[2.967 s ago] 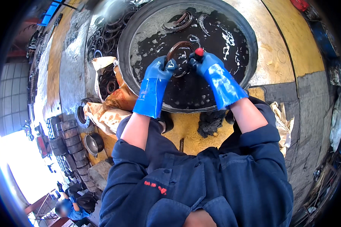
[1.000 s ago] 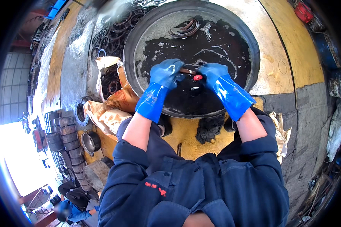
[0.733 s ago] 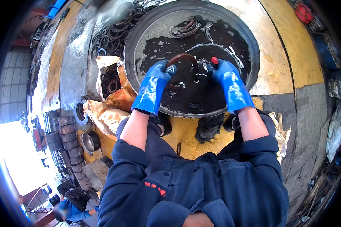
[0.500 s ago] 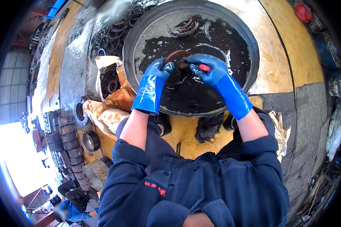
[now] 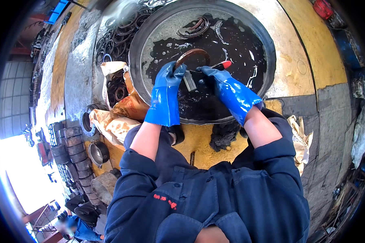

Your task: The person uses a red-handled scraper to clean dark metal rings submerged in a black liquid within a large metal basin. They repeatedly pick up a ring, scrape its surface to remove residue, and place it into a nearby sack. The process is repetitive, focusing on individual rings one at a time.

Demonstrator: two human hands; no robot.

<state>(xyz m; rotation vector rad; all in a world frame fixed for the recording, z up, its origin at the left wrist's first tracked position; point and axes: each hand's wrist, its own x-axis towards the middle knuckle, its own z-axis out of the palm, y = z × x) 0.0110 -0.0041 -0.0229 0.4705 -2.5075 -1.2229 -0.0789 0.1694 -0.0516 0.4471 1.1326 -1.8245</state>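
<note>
Sleeves of our dark blue jacket lie nearest, rolled up above bare forearms that run into long blue gloves. Our left hand is curled tight, thumb against fingers, pinching the left side of a brown ring, which stands tilted above the dark liquid. Our right hand closes its fingertips on a red-ended tool, the red end jutting out to the right; whether these fingers also touch the ring we cannot tell. Between the hands shows a pale grey oblong, and we cannot say whether it is a solid piece or a reflection. All this is over a wide, round, dark basin. Left of it we see a torn paper sack with more rings inside. Toward the basin's far side, ring pieces lie partly in the liquid, and beyond its left rim dark rings are heaped together.
</note>
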